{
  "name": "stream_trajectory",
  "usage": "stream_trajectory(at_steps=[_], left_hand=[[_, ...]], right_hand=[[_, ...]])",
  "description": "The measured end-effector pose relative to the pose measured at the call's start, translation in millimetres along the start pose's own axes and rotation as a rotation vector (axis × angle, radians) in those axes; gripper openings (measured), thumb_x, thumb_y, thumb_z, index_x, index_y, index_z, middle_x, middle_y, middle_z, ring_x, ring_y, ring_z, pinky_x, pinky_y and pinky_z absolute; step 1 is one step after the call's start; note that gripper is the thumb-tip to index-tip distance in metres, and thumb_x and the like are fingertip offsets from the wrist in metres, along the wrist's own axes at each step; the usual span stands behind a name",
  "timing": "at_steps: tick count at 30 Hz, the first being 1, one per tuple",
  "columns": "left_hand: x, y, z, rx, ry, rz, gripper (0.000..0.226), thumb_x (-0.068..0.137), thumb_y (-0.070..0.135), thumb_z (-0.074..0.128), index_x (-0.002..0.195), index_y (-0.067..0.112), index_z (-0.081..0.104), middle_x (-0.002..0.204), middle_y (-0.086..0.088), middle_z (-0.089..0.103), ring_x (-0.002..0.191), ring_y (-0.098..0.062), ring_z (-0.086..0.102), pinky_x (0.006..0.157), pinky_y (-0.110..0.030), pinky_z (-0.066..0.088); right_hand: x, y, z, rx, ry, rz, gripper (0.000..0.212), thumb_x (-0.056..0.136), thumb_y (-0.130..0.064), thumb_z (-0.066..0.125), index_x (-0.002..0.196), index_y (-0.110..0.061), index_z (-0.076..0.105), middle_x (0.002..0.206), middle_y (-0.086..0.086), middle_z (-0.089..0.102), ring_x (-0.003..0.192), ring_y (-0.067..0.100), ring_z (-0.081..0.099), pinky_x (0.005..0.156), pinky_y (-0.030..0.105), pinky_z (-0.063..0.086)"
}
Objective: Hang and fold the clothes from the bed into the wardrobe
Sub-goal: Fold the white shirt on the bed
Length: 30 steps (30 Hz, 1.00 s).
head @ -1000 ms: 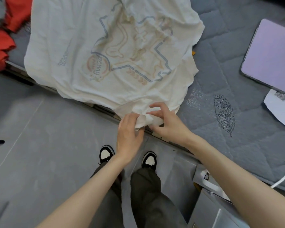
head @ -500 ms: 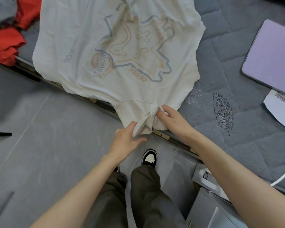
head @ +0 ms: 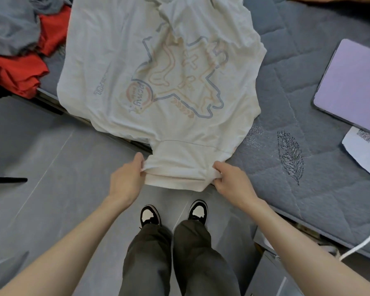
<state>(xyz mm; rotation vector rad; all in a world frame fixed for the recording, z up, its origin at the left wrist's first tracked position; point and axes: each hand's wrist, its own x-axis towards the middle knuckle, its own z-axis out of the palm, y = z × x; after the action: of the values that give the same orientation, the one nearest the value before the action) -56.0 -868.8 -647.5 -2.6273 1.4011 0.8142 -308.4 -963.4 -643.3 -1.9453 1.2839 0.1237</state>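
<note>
The shirt sleeve (head: 179, 165) is pinched by the left hand (head: 126, 180) and right hand (head: 233, 182). It is pointed off the bed (head: 286, 199).

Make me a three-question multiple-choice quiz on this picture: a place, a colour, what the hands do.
1. Where is the lilac case? A on the floor; B on the bed, right of the white shirt; C on the shirt.
2. What colour are the clothes beside the grey garment? A green; B red; C yellow.
3. What do the left hand and right hand do? A hang idle; B press the bed; C pinch the shirt's sleeve.
Key: B, it lies on the bed; B, plainly red; C, both grip its edge.
</note>
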Motion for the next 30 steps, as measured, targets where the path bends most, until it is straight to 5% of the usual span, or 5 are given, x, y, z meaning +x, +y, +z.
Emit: stream_trajectory(at_steps=[12,16,19,22,30], left_hand=[[91,54,-95,-0.792,-0.436,-0.437,0.011,0.088,0.008,0.051,0.092,0.013,0.06,0.077,-0.005,0.066,0.051,-0.017,0.066,0.055,-0.025,0.055],[145,76,-109,-1.146,-0.547,-0.374,0.019,0.092,0.025,0.057,0.111,0.024,0.058,0.108,0.0,0.067,0.097,-0.02,0.066,0.082,-0.032,0.053],[173,83,-90,-0.893,-0.304,-0.096,0.056,0.09,0.031,0.061,0.141,0.036,0.038,0.14,0.003,0.042,0.126,-0.016,0.043,0.091,-0.028,0.043],[185,88,-58,-0.363,-0.233,0.106,0.082,0.082,0.042,0.068,0.149,0.028,0.022,0.151,-0.004,0.024,0.14,-0.024,0.021,0.112,-0.039,0.025],[197,92,-34,-0.459,0.012,-0.09,0.024,0.097,0.034,0.047,0.085,0.013,0.048,0.081,0.001,0.054,0.078,-0.023,0.053,0.055,-0.03,0.031]], right_hand=[[59,-19,-52,0.587,0.274,0.253,0.025,0.087,-0.021,0.06,0.065,-0.017,0.051,0.058,-0.007,0.041,0.057,0.009,0.036,0.054,0.025,0.027],[109,-9,-75,0.702,0.442,0.375,0.013,0.09,-0.036,0.061,0.09,-0.023,0.064,0.071,-0.01,0.054,0.075,0.011,0.052,0.067,0.026,0.039],[135,4,-77,0.711,0.444,0.532,0.053,0.09,-0.046,0.059,0.136,-0.024,0.046,0.106,-0.009,0.056,0.104,0.013,0.052,0.089,0.03,0.039],[145,10,-62,0.665,0.348,0.672,0.057,0.09,-0.042,0.06,0.135,-0.012,0.042,0.115,-0.002,0.05,0.106,0.016,0.049,0.087,0.03,0.038],[143,-2,-33,0.514,0.536,0.661,0.017,0.094,-0.031,0.053,0.088,-0.018,0.043,0.075,-0.008,0.05,0.069,0.016,0.048,0.055,0.032,0.032]])
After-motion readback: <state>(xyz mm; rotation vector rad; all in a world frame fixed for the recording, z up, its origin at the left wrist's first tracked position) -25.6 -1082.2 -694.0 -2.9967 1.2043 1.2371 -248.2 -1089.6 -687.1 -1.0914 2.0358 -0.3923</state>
